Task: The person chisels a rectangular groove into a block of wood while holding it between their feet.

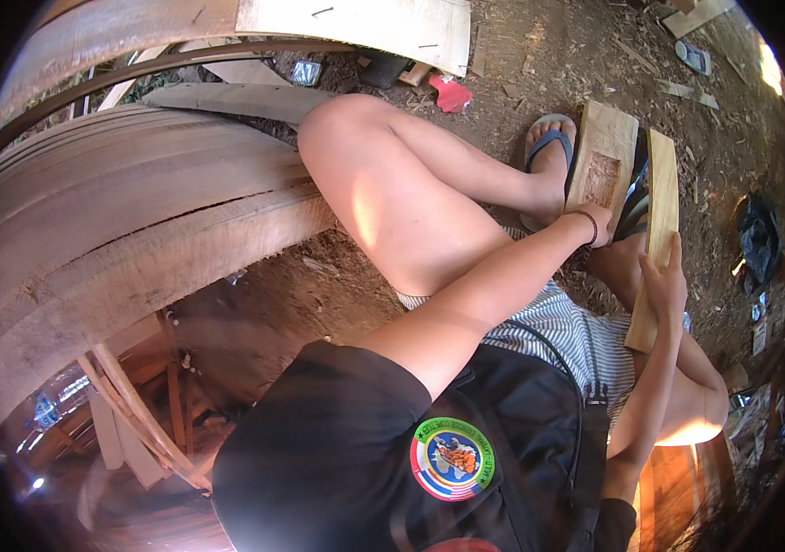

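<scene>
Between my legs stands a pale wooden block point(610, 138) with a rough rectangular recess cut into its face. My left hand point(600, 224), a dark bracelet at its wrist, is closed around the near end of the block. Beside it on the right runs a long, narrow wooden board point(660, 198), tilted slightly. My right hand point(665, 281) grips this board around its middle, thumb on the near face. A small gap separates the two pieces at their far ends. The fingertips of my left hand are partly hidden behind the block.
Stacked planks point(135, 221) fill the left side beside my knee. A board with nails point(356, 28) lies at the top. My sandalled foot point(551, 152) is next to the block. On the dirt floor lie a red scrap point(450, 94), a crumpled packet point(692, 58) and a black plastic bag point(759, 244).
</scene>
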### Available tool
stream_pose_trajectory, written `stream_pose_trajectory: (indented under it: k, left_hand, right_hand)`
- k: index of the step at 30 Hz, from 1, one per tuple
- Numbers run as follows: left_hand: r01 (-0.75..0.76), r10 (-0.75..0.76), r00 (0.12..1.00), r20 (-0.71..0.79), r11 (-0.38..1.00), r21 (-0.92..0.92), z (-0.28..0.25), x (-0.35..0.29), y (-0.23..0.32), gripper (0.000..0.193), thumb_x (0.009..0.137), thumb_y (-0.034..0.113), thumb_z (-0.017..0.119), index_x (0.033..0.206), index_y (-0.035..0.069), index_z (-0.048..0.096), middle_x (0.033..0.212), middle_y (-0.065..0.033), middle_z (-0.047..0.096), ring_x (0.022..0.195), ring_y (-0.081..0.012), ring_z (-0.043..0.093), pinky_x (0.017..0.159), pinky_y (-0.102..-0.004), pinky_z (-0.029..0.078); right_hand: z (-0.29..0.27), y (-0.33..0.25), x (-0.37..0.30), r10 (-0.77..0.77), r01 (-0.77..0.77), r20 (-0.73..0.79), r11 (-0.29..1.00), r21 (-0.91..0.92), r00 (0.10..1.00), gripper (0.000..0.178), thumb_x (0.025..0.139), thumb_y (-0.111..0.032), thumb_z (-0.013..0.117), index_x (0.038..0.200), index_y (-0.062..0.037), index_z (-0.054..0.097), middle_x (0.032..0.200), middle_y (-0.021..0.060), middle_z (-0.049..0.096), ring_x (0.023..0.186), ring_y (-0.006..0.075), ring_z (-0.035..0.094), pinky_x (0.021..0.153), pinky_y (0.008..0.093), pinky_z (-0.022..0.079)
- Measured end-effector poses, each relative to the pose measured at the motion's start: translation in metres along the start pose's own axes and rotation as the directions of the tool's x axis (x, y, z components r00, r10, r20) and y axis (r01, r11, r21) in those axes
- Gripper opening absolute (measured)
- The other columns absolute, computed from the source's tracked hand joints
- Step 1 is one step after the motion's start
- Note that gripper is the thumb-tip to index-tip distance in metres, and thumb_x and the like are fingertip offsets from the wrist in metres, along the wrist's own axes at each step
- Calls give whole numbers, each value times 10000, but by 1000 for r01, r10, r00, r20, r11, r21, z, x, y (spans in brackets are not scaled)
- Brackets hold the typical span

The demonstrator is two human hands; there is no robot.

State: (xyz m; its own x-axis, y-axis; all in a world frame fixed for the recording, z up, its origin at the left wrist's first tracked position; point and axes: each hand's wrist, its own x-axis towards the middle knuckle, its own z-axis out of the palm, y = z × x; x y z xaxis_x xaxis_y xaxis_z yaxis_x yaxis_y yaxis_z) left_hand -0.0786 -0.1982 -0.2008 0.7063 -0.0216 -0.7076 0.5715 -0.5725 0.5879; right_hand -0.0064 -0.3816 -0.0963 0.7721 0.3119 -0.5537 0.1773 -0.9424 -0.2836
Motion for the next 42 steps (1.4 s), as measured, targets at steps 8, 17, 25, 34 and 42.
stream_pose_trajectory:
  k: [8, 17, 25, 34, 42]
  left_hand:
    - [-67, 67, 994, -82, 998, -4, 3, 11, -6, 480, 829, 300, 631, 1243, 59, 598, 1258, -228, 617, 1198, -360, 579, 1012, -424, 462]
    - [-108, 112, 977, -181, 994, 36, 5, 40, -28, 333, 864, 307, 649, 1071, 47, 669, 1050, -208, 700, 989, -346, 681, 856, -431, 531]
    - [-207, 195, 938, -288, 978, -14, 10, 28, -5, 317, 886, 233, 635, 1124, 23, 648, 987, -196, 707, 950, -340, 686, 850, -416, 532]
    - [-309, 313, 925, -214, 950, 49, 23, 26, 4, 313, 880, 175, 618, 1160, 37, 639, 923, -202, 696, 879, -349, 681, 801, -438, 533]
    - [-201, 184, 955, -234, 978, -49, 10, 16, 35, 365, 873, 115, 621, 1211, -10, 566, 898, -170, 688, 868, -319, 680, 802, -407, 530]
  right_hand:
    - [7, -2, -4, -20, 20, -35, 1000, -22, 999, 853, 840, -388, 676, 1543, -152, 255, 1087, 287, 671, 1005, 435, 664, 868, 480, 515]
    - [-11, -8, -6, 112, -40, -173, 926, 376, 979, 976, 758, -398, 775, 1544, -138, 258, 1171, 289, 642, 1045, 389, 664, 892, 444, 523]
    - [-24, 29, 8, 274, -256, -36, 931, 258, 961, 991, 784, -528, 628, 1542, -55, 200, 1249, 315, 596, 1167, 426, 595, 1004, 440, 463]
    - [-34, 16, 18, 271, -273, 43, 937, 216, 962, 976, 794, -511, 640, 1534, -74, 176, 1194, 327, 611, 1116, 468, 608, 946, 510, 496]
    - [-24, 30, 42, 171, -136, 47, 559, 818, 984, 777, 812, -437, 623, 1420, -31, 359, 1145, 233, 615, 1054, 322, 620, 915, 390, 476]
